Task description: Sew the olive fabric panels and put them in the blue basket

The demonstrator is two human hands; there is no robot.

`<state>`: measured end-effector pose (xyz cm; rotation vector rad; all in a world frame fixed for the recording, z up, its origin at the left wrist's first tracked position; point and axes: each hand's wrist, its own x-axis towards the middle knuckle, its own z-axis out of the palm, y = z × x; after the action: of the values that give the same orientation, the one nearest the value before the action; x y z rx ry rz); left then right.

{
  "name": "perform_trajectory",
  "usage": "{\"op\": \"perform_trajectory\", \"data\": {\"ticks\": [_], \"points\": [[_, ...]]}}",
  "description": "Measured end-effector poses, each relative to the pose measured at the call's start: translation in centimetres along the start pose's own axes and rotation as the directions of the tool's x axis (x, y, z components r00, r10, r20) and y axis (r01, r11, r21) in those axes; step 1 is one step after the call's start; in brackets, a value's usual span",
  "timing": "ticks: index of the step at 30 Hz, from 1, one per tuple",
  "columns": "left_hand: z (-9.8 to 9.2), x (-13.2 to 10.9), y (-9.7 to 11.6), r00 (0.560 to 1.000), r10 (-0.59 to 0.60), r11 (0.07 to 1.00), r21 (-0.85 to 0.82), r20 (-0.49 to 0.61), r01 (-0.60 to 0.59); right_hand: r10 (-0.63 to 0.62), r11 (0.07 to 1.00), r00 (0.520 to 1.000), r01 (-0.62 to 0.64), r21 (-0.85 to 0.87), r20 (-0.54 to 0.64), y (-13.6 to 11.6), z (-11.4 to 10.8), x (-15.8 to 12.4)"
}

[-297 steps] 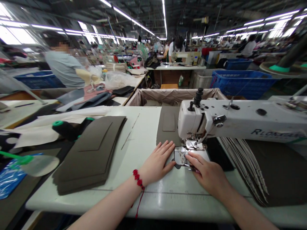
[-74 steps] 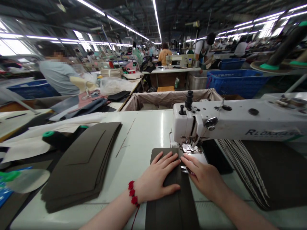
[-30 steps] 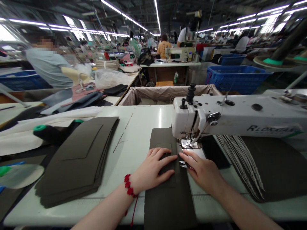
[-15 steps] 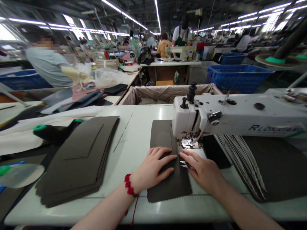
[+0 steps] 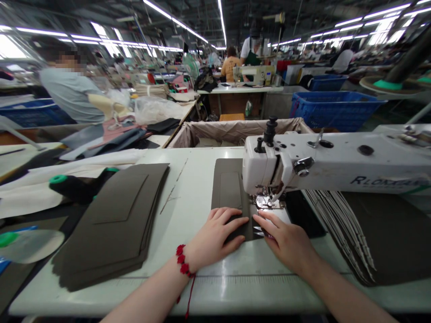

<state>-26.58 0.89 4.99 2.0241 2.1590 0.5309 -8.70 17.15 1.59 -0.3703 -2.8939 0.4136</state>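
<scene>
A dark olive-grey fabric panel (image 5: 230, 179) lies under the presser foot of a white sewing machine (image 5: 266, 163). My left hand (image 5: 217, 231) rests flat on the panel with its fingers spread. Beside the needle plate (image 5: 269, 202), my right hand (image 5: 286, 240) has its fingertips at the panel's right edge. Small thread snips (image 5: 260, 231) are tucked in that hand, their blades pointing left from under the fingers and the handles hidden by the palm.
Similar panels form a stack (image 5: 111, 224) on the left, near a black thread cone (image 5: 72, 188). At right lies a pile of panels with pale edges (image 5: 340, 229). Behind the table stands a cloth-lined bin (image 5: 202, 130). A person in light blue (image 5: 70, 92) sits at far left.
The panel has slid away from me, past the machine foot, so its near edge now lies beside my hands. Both hands and the snips have stayed nearly in place.
</scene>
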Motion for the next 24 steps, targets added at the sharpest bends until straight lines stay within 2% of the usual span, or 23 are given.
{"op": "perform_trajectory", "data": {"ticks": [13,24], "points": [[0.5,0.1,-0.4,0.998,-0.051,0.999,0.0,-0.024,0.051,0.0,1.0,1.0,0.0,-0.002,-0.005,0.0,0.0,-0.1],[1.6,0.3,-1.2,0.995,-0.098,0.99,0.101,-0.012,0.099,-0.009,1.0,1.0,0.008,-0.019,-0.015,0.0,0.0,-0.1]]}}
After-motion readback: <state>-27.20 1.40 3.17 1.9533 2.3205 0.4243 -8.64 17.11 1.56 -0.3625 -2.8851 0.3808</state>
